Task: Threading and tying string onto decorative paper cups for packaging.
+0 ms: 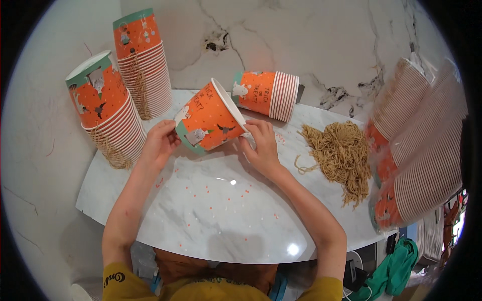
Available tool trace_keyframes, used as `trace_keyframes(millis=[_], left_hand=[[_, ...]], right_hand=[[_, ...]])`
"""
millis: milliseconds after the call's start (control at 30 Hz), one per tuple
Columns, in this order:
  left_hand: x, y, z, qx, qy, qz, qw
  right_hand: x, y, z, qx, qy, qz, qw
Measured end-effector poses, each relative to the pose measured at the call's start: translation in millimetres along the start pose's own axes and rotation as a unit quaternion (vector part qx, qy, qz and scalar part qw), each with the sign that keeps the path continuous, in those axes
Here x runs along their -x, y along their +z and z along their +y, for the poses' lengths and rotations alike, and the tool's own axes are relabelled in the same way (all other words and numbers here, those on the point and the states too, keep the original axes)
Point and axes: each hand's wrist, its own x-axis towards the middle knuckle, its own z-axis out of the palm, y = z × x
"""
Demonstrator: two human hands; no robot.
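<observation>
Yellow sleeves at the bottom edge, forearms reaching up over the marble counter. At centre frame, an orange paper cup is tipped on its side above the counter, left hand in a closed grip on its base, right hand pinching the rim. Stacked cups stand upper left, another stack lies just behind, tan strings right of centre.

Illumination is bright and even, from overhead. Two specular glare spots appear on the glossy marble table (one at its near edge). Fisheye distortion bends edges; the cup stacks at right are blurred.
</observation>
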Motion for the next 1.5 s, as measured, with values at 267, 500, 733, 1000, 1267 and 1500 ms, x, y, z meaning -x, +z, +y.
trace_keyframes(millis=[267, 500, 733, 1000, 1267, 1500], left_hand=[[7, 12, -2, -0.098, 0.114, 0.002, 0.989], [17, 27, -18, -0.221, 0.191, -0.049, 0.955], [21, 30, -14, -0.351, 0.258, -0.055, 0.898], [16, 26, -28, -0.416, 0.31, -0.063, 0.852], [29, 34, -15, -0.449, 0.335, -0.066, 0.826], [35, 31, 14, -0.399, 0.476, 0.022, 0.783]], right_hand=[[-8, -1, -12, -0.084, 0.032, -0.018, 0.996], [-17, -5, -17, -0.208, 0.118, 0.011, 0.971], [-21, -13, -17, -0.286, 0.187, 0.012, 0.94], [-24, -18, -20, -0.277, 0.162, 0.002, 0.947], [-25, -30, 1, -0.27, 0.158, -0.002, 0.95], [-44, -58, -14, -0.248, 0.051, -0.063, 0.965]])
